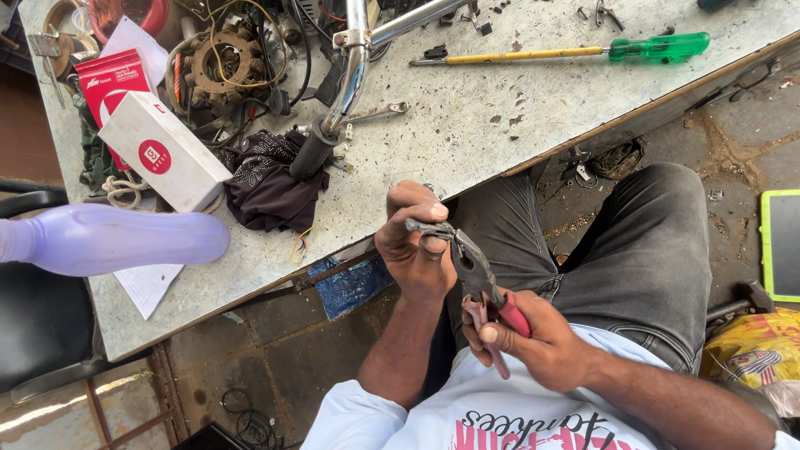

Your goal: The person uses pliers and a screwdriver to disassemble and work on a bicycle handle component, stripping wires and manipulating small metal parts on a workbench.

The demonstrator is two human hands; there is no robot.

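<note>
My right hand [533, 337] grips the red handles of a pair of pliers [477, 271] above my lap. The plier jaws point up and left and clamp a small dark metal part [425, 226]. My left hand [414, 248] pinches that same part between thumb and fingers, just off the edge of the grey workbench [467, 125]. Both hands are held close together in front of my dark trousers.
On the workbench lie a long green-handled screwdriver [575, 52], a chrome handlebar with a black grip [333, 108], a wired stator [223, 62], a dark cloth [268, 179], a white box [163, 150], a red box [112, 82] and a lilac plastic bottle [108, 239]. A green-framed tablet [782, 243] lies on the floor at right.
</note>
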